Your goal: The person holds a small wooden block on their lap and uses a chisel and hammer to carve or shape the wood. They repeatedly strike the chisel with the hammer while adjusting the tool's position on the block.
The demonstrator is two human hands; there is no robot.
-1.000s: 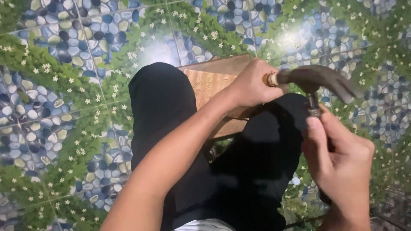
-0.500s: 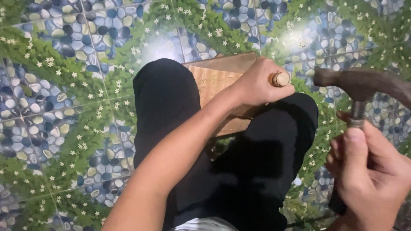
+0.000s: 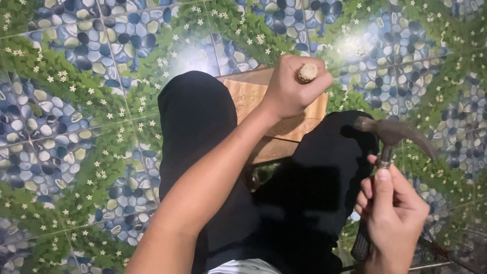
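My left hand (image 3: 291, 91) is closed in a fist around a wooden-handled tool (image 3: 306, 73), probably a chisel, whose butt end sticks out on top. The tool stands upright over a light wooden board (image 3: 248, 94) that lies between my knees; its tip is hidden by the fist. My right hand (image 3: 393, 213) grips a claw hammer (image 3: 390, 133) by the handle. The hammer's dark metal head hangs to the right of and below the tool's butt, apart from it. My legs in black trousers (image 3: 198, 132) flank the board.
The floor (image 3: 76, 101) is tiled with a pattern of blue and grey pebbles, green leaves and small white flowers. Two bright light reflections lie on the tiles beyond the board. A dark metal bar (image 3: 431, 264) shows at the bottom right.
The hammer rested on the tool's butt a second ago. It then swung away to the right and now sits lower, closer to my right knee. My left fist stays on the tool.
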